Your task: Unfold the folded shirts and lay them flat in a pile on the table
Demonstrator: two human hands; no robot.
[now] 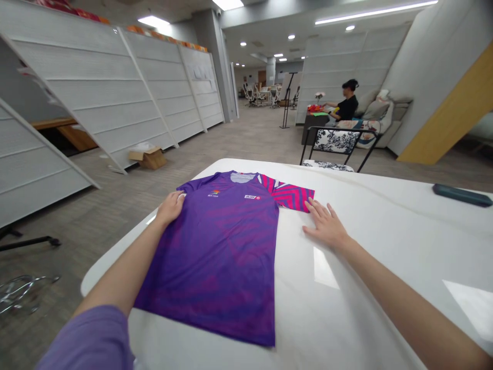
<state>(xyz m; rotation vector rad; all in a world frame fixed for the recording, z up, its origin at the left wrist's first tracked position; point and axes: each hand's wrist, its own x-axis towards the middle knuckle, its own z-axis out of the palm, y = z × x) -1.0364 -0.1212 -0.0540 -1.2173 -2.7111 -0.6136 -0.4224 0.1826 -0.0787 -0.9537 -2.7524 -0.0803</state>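
Observation:
A purple sports shirt (223, 252) lies flat, front up, on the white table (385, 246). Its collar points away from me. Its right sleeve (292, 197), striped pink and blue, sticks out sideways. My left hand (170, 207) rests on the shirt's left shoulder edge, with the fingers curled down onto the cloth. My right hand (325, 223) lies flat on the table, fingers spread, its fingertips at the edge of the pink sleeve.
A dark flat case (462, 195) lies at the table's far right. A black-framed chair (339, 146) stands behind the table. A person (346, 105) sits at a far table by a sofa. White slanted partitions (96, 97) and a cardboard box (148, 156) stand at the left.

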